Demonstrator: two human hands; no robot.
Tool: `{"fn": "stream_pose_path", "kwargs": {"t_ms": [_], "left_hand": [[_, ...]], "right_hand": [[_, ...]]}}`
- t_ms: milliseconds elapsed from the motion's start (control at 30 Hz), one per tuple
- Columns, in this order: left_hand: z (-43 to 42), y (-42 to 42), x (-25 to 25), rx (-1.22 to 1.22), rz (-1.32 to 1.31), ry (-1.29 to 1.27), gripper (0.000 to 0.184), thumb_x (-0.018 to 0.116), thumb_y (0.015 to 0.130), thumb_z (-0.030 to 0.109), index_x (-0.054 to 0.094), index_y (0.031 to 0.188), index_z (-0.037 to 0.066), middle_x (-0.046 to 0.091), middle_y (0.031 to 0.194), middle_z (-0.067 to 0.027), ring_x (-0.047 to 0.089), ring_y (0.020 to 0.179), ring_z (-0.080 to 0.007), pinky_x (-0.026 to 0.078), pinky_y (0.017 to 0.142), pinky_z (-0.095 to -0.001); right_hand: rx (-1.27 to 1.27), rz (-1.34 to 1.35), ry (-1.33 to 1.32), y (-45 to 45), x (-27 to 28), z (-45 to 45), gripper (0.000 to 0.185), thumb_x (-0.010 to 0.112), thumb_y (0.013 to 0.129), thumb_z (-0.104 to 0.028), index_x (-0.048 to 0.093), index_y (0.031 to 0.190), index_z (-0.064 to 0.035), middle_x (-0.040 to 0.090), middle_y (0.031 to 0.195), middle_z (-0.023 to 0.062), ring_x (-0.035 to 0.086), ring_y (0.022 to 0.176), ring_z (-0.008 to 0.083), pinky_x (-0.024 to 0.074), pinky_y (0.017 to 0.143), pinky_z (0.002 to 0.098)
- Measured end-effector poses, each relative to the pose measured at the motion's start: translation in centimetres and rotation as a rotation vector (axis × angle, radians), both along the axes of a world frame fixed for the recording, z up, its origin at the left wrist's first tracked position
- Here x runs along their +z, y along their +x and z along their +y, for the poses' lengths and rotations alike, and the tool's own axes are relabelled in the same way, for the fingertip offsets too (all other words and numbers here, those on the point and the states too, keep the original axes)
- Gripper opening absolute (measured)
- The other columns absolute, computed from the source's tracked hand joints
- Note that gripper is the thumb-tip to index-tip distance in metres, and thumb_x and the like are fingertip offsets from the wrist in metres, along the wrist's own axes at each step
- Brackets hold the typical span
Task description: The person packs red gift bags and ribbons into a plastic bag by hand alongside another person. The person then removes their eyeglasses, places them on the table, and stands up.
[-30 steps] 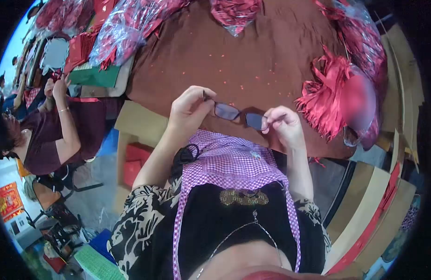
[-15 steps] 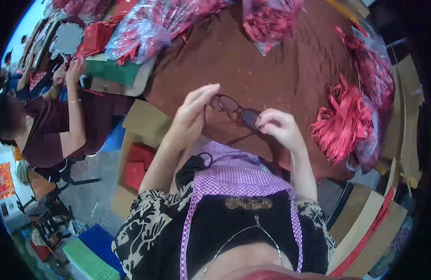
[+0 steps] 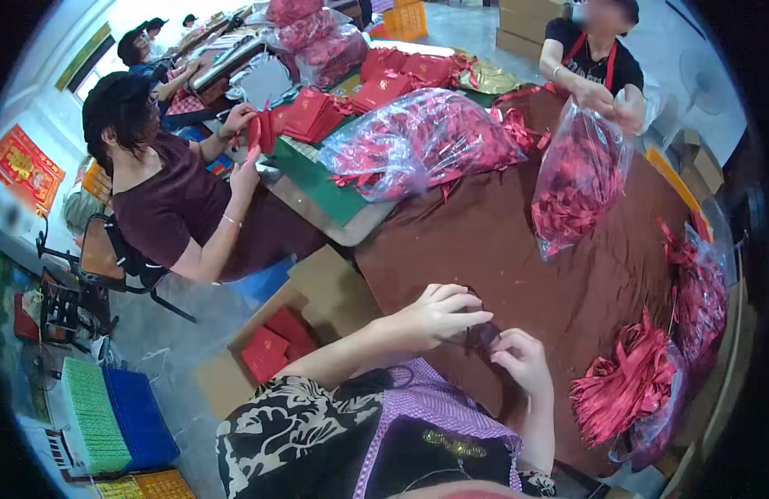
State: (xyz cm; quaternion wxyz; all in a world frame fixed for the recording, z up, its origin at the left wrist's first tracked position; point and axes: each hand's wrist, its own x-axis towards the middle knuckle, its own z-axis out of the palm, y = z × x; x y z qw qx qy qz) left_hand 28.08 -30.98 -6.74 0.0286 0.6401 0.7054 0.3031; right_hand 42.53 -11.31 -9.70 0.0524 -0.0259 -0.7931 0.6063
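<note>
Over the near part of the brown cloth-covered table, both my hands are at a pair of dark-framed glasses. My left hand has its fingers bent round the left side of the glasses. On the other side, my right hand pinches the right end of them. The lenses look dark and blurred, and the fingers partly cover the frame. A bundle of red ribbons lies on the cloth to the right of my right hand.
A co-worker at the left handles red pieces. Another person across the table holds a clear bag of red ribbons. A large bag lies at the table's far left. An open cardboard box stands beside my left forearm.
The view has tilted up and swung left, showing the person across the table. My hands have come closer together, and the glasses, earlier spread between them, are now mostly covered by my fingers.
</note>
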Motion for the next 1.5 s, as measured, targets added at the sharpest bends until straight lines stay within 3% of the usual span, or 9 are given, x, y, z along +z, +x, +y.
{"fn": "stream_pose_path", "kwargs": {"t_ms": [133, 200, 367, 567, 633, 667, 900, 1100, 1500], "left_hand": [[0.7, 0.4, -0.9, 0.019, -0.006, -0.014, 0.053, 0.053, 0.070, 0.002, 0.046, 0.122, 0.010, 0.046, 0.118, -0.0127, 0.042, 0.111, -0.0309, 0.032, 0.091, -0.0417], [1.0, 0.4, -1.5, 0.056, -0.277, 0.067, 0.056, 0.048, 0.069, -0.005, 0.043, 0.124, 0.005, 0.043, 0.123, -0.0147, 0.040, 0.116, -0.0304, 0.030, 0.096, -0.0393], [0.5, -0.9, -0.2, 0.065, -0.582, 0.117, 0.066, 0.037, 0.063, -0.013, 0.036, 0.128, -0.001, 0.037, 0.129, -0.0177, 0.032, 0.123, -0.0303, 0.025, 0.102, -0.0344], [1.5, 0.4, -0.5, 0.083, 0.069, -0.041, 0.049, 0.054, 0.073, 0.007, 0.044, 0.121, 0.005, 0.040, 0.127, -0.0124, 0.036, 0.120, -0.0297, 0.030, 0.096, -0.0444], [2.2, 0.7, -1.3, 0.027, 0.280, -0.070, 0.043, 0.059, 0.074, 0.020, 0.050, 0.115, 0.010, 0.046, 0.121, -0.0091, 0.038, 0.117, -0.0288, 0.031, 0.092, -0.0472], [2.5, 0.9, -1.0, 0.031, 0.334, -0.013, 0.037, 0.058, 0.072, 0.020, 0.053, 0.108, 0.012, 0.051, 0.108, -0.0074, 0.042, 0.111, -0.0271, 0.032, 0.092, -0.0482], [3.1, 0.6, -2.0, -0.106, 0.335, -0.002, 0.024, 0.058, 0.068, 0.018, 0.058, 0.090, 0.009, 0.049, 0.083, -0.0052, 0.048, 0.089, -0.0231, 0.035, 0.087, -0.0451], [2.8, -0.4, -3.4, 0.102, 0.353, 0.008, 0.013, 0.061, 0.064, 0.020, 0.057, 0.068, 0.008, 0.048, 0.069, -0.0037, 0.048, 0.074, -0.0219, 0.038, 0.067, -0.0356], [2.8, -6.6, -8.7, 0.592, 0.478, 0.158, 0.012, 0.063, 0.071, 0.016, 0.057, 0.078, 0.009, 0.049, 0.074, -0.0045, 0.047, 0.075, -0.0225, 0.036, 0.068, -0.0352]], "right_hand": [[-0.003, 0.033, -0.012, 0.1, -0.4, 0.5, 0.013, 0.068, 0.064, -0.004, 0.056, 0.069, 0.0002, 0.058, 0.078, 0.0084, 0.057, 0.073, 0.0174, 0.0439, 0.063, 0.0267], [0.012, 0.038, 0.021, 0.2, -0.2, 1.0, 0.011, 0.066, 0.064, -0.002, 0.056, 0.068, 0.0008, 0.058, 0.080, 0.0085, 0.056, 0.074, 0.0165, 0.0437, 0.064, 0.0261], [-0.055, 0.087, 0.080, 0.5, -0.1, 1.8, 0.010, 0.065, 0.064, 0.000, 0.056, 0.067, 0.0013, 0.057, 0.083, 0.0093, 0.055, 0.074, 0.0159, 0.0433, 0.063, 0.0254], [-0.114, 0.155, 0.336, 0.6, 0.0, 2.0, 0.012, 0.065, 0.066, -0.002, 0.054, 0.069, 0.0010, 0.057, 0.085, 0.0122, 0.057, 0.072, 0.0217, 0.0450, 0.061, 0.0293], [-0.074, 0.215, 0.456, 0.6, 0.6, 1.9, 0.014, 0.066, 0.067, -0.004, 0.054, 0.070, 0.0002, 0.056, 0.086, 0.0143, 0.057, 0.073, 0.0255, 0.0457, 0.062, 0.0314], [-0.075, 0.238, 0.480, 0.6, 0.7, 1.9, 0.015, 0.067, 0.066, -0.005, 0.053, 0.071, 0.0000, 0.056, 0.086, 0.0157, 0.057, 0.075, 0.0282, 0.0459, 0.063, 0.0326], [-0.070, 0.203, 0.521, 0.6, 0.1, 2.2, 0.014, 0.065, 0.067, -0.004, 0.054, 0.074, 0.0003, 0.057, 0.090, 0.0162, 0.057, 0.082, 0.0308, 0.0462, 0.069, 0.0346], [-0.188, 0.254, 0.496, 0.9, -1.2, 2.5, 0.029, 0.060, 0.073, -0.002, 0.054, 0.101, 0.0003, 0.056, 0.102, 0.0178, 0.055, 0.094, 0.0302, 0.0443, 0.080, 0.0329], [-0.448, -0.046, 0.449, 8.3, -3.9, 2.9, 0.015, 0.057, 0.077, -0.001, 0.058, 0.092, 0.0020, 0.058, 0.099, 0.0142, 0.059, 0.088, 0.0229, 0.0482, 0.072, 0.0288]]}}
